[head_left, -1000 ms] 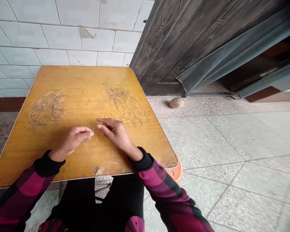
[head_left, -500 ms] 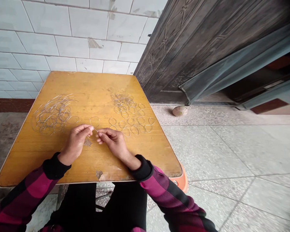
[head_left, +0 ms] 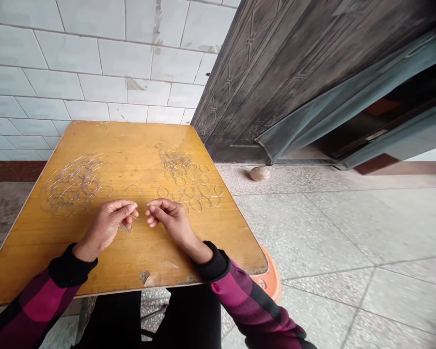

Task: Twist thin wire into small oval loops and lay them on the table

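The fingers (head_left: 131, 208) of the left hand (head_left: 105, 225) are closed together, pointing toward 3 o'clock, while the fingers (head_left: 153, 211) of the right hand (head_left: 170, 218) curve inward, pointing toward 9 o'clock, their tips close to the table; whether either hand pinches a fine wire is too small to tell. With the gap between the hands as the clock's centre, the plum-and-black checked left sleeve (head_left: 32, 310) runs off toward 8 o'clock and the matching right sleeve (head_left: 247, 300) toward 5 o'clock, each ending in a black cuff. Black trousers (head_left: 112, 315) show under the near edge of the yellow wooden tabletop (head_left: 131, 261), which is chipped at 6 o'clock, and an orange plastic rim (head_left: 271, 281) shows beneath the table at 4 o'clock. Just beyond the fingertips at 12 o'clock lies a single thin wire loop (head_left: 132, 192), apart from both hands. At 10 o'clock sits a tangled pile of silvery wire (head_left: 74, 184), and at 1 o'clock a spread of separate wire loops (head_left: 189, 179), bunched toward the far end and touching one another there. Past the table, speckled stone floor tiles (head_left: 312, 232) stretch to the right, with a small tan rounded object (head_left: 259, 173) on them. Farthest off, a white tiled wall (head_left: 76, 63) stands at 11 o'clock and a dark carved wooden door (head_left: 261, 82) at 1 o'clock.
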Available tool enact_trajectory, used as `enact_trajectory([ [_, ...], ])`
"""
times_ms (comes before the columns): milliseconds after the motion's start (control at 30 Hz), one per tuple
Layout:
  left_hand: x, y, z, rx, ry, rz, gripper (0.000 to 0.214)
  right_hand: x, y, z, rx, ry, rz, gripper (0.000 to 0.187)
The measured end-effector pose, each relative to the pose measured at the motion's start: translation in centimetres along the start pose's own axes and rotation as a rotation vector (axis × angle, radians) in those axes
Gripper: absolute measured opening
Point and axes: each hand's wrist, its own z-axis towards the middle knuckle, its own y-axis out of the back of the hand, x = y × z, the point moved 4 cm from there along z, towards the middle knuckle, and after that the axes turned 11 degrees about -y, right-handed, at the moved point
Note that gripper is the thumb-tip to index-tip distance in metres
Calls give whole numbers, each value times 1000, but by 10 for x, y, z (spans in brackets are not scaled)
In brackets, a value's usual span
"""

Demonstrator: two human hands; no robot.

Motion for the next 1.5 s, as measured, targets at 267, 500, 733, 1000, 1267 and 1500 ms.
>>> enact_trajectory([
  [267, -3, -6, -3, -42, -5, -46, 25, -9, -4, 5, 36, -98, 138, 32],
  [500, 2, -5, -2, -3, -6, -30, 23, -9, -6, 5, 44, -97, 115, 32],
  [733, 2, -7, -3, -4, 12, -69, 23, -9, -8, 4, 87, -59, 90, 28],
  [1000, 0, -7, -4, -47, 15, -90, 23, -9, -11, 2, 206, -151, 26, 24],
  [1267, 1, -7, -6, -44, 20, -71, 23, -10, -9, 4, 261, -203, 13, 26],
  [1500, 2, -9, -4, -44, 33, -76, 23, -11, -6, 6, 190, -201, 41, 27],
])
